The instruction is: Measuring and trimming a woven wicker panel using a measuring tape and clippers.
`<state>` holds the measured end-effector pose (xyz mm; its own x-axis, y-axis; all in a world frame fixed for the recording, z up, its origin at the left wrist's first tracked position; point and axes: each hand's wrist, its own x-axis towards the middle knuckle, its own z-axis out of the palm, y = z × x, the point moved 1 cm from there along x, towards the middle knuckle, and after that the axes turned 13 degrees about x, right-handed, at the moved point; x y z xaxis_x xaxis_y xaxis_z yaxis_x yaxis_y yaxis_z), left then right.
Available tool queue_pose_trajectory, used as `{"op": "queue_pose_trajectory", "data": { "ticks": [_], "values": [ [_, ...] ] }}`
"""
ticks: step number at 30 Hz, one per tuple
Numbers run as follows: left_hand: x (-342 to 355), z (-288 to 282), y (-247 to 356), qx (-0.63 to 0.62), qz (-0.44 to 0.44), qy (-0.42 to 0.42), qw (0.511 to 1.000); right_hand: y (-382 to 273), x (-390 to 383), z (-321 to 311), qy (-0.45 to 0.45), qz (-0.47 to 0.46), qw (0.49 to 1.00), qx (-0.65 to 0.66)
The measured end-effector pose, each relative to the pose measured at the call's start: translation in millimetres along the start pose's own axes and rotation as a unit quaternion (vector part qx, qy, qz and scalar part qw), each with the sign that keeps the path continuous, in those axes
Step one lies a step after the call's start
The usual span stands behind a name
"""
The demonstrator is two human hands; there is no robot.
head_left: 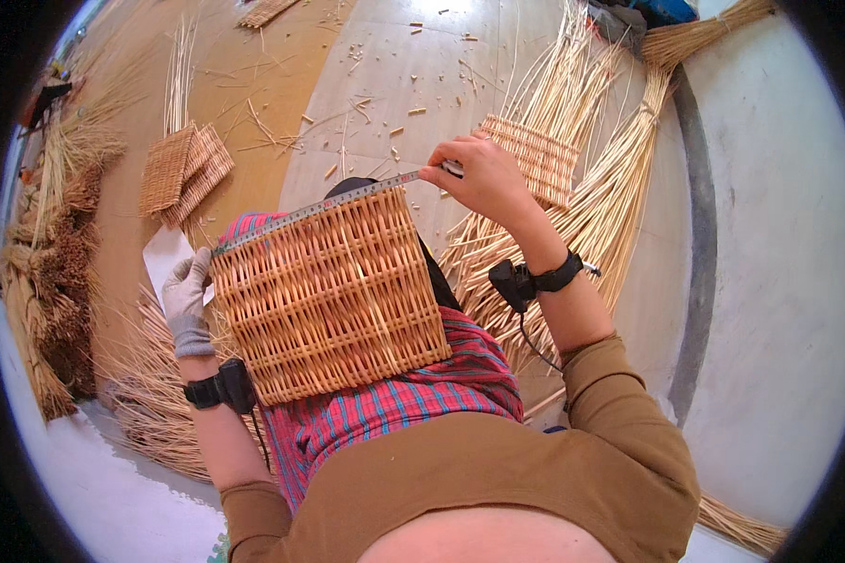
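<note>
A square wicker panel point(333, 300) lies tilted across my lap, over a red and blue plaid cloth point(376, 394). Along its far edge stretches the blade of a tape measure point(329, 204). My left hand point(186, 286), in a pale grey work glove, is closed at the panel's far left corner, where the blade ends. Bare and bent at the fingers, my right hand point(483, 176) grips the tape measure just beyond the far right corner. The tape's housing is mostly hidden in that hand.
Two woven panels point(183, 174) rest on the floor at the far left. Another panel point(532, 155) lies on long wicker rods point(591, 206) at the right. Bundled dried stalks point(56, 244) stand along the left wall. Short cut pieces point(396, 131) are scattered over the far floor.
</note>
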<state>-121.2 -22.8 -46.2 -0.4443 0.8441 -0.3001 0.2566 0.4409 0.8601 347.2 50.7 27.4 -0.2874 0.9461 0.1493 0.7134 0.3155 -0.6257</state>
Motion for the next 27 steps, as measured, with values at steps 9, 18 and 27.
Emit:
{"op": "queue_pose_trajectory", "data": {
  "ticks": [9, 18, 27],
  "values": [
    [-4.7, -0.3, 7.9, 0.009, -0.008, 0.000, 1.000, 12.8, 0.2, 8.6, -0.013, -0.003, 1.000, 0.021],
    [0.8, -2.6, -1.1, 0.030, 0.013, -0.007, 0.999, 5.3, -0.5, 4.4, -0.015, 0.006, 1.000, 0.013],
    [-35.8, -23.5, -19.2, 0.108, 0.058, -0.010, 0.992, -18.3, -22.3, 2.8, -0.038, 0.019, 0.996, 0.078]
  ]
}}
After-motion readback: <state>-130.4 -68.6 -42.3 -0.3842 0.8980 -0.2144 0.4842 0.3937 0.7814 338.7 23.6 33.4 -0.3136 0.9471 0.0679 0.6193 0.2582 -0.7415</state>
